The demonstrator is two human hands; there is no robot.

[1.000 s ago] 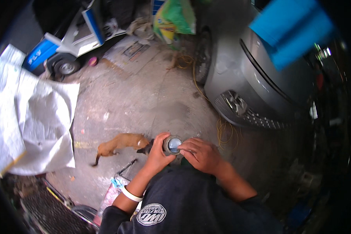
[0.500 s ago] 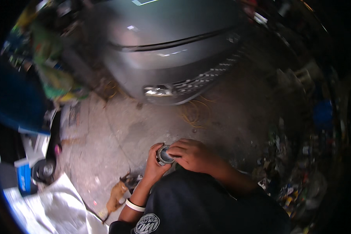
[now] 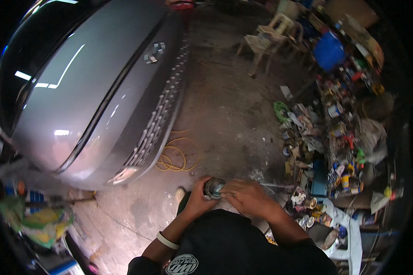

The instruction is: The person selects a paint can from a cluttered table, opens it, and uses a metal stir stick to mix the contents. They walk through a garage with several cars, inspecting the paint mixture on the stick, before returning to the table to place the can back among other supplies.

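A small round can [image 3: 212,187] with an open top and greyish inside is held in front of my body. My left hand [image 3: 198,200] wraps around its left side. At the can's right rim is my right hand [image 3: 247,196], its fingers drawn together and reaching over the opening. Whatever those fingers may pinch is hidden.
A grey car [image 3: 101,87] stands at the left, with a coiled yellow hose or cord [image 3: 172,158] by its bumper. Plastic chairs [image 3: 266,39] and a blue drum [image 3: 329,50] are at the far right. Cans and clutter [image 3: 337,123] line the right side.
My view has turned to the right, so the car now lies further left and the cluttered right side shows more. The cat has left the picture. Both hands remain at the can.
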